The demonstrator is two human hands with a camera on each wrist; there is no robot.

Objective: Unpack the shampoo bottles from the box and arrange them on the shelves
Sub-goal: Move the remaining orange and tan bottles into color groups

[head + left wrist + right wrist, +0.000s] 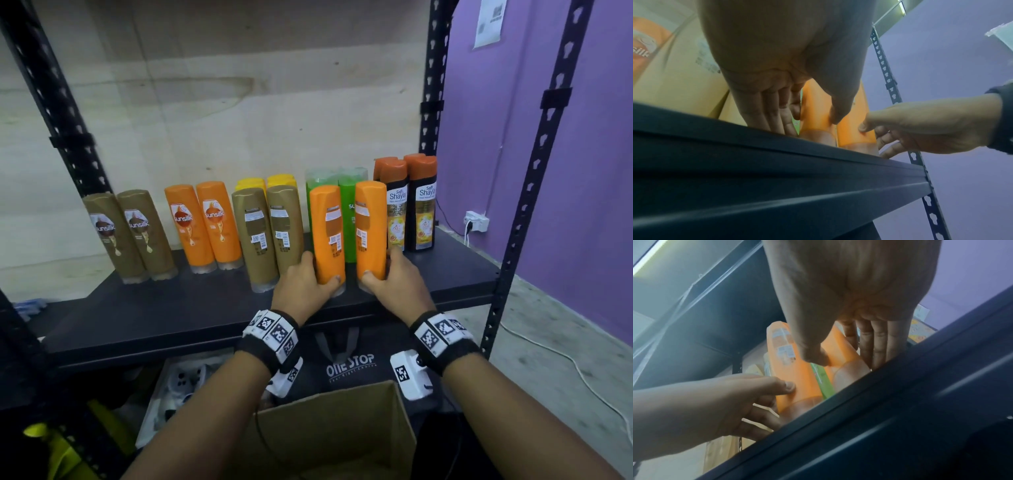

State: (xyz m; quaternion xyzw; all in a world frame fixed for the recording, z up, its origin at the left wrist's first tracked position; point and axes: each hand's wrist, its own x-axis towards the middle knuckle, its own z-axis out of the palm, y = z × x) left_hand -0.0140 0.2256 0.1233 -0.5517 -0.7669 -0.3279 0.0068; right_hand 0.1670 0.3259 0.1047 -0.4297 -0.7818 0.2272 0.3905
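Note:
Two orange shampoo bottles stand cap-down near the front of the black shelf (pixel 171 315), back labels toward me. My left hand (pixel 318 274) holds the left orange bottle (pixel 327 236) low down, thumb on its front and fingers along its left side. The right orange bottle (pixel 370 229) is held the same way by my right hand (pixel 382 265). In the left wrist view the left hand (pixel 807 120) pinches its bottle (pixel 816 112). In the right wrist view the right hand (pixel 842 355) pinches the other bottle (pixel 838 352). An open cardboard box (pixel 335 428) sits below, its inside hidden.
Pairs of brown bottles (pixel 130 233), orange bottles (pixel 205 226) and back-facing brown bottles (pixel 270 233) line the shelf to the left. Green bottles (pixel 349 202) stand behind, dark Shayla bottles (pixel 411 205) to the right. A rack upright (pixel 527 192) stands at the right, and a black bag (pixel 349 366) lies below the shelf.

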